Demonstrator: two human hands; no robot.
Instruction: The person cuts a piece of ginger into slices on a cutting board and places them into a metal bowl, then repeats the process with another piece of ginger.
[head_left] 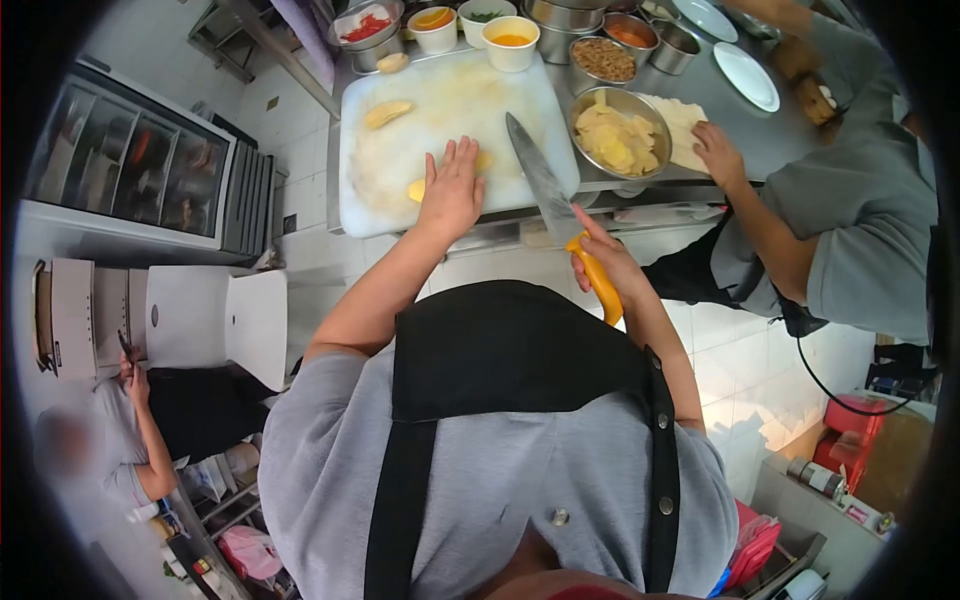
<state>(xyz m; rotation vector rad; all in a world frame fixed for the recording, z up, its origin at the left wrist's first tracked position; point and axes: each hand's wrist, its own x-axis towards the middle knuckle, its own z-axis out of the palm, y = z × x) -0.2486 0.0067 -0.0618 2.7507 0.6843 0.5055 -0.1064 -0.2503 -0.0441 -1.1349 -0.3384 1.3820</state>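
My left hand [452,190] lies flat on the white cutting board [375,155], fingers stretched out. Under it, a yellow piece [417,190] that looks like peeled potato shows at both sides of the palm. In my right hand [606,255] is a large kitchen knife [545,185], gripped by its yellow handle. Its blade points up and left over the board's right edge. Another pale yellow peeled piece [388,113] rests at the board's upper left. Right of the board stands a metal bowl [662,160] of thin yellow slices [618,138].
Behind the board stand white cups [510,45] and metal bowls with ingredients, including a brown crumbly one [603,60]. At right, a co-worker's hand [718,155] touches a pale flat sheet [680,130]. White plates [747,77] lie beyond. Another person [120,440] sits at lower left.
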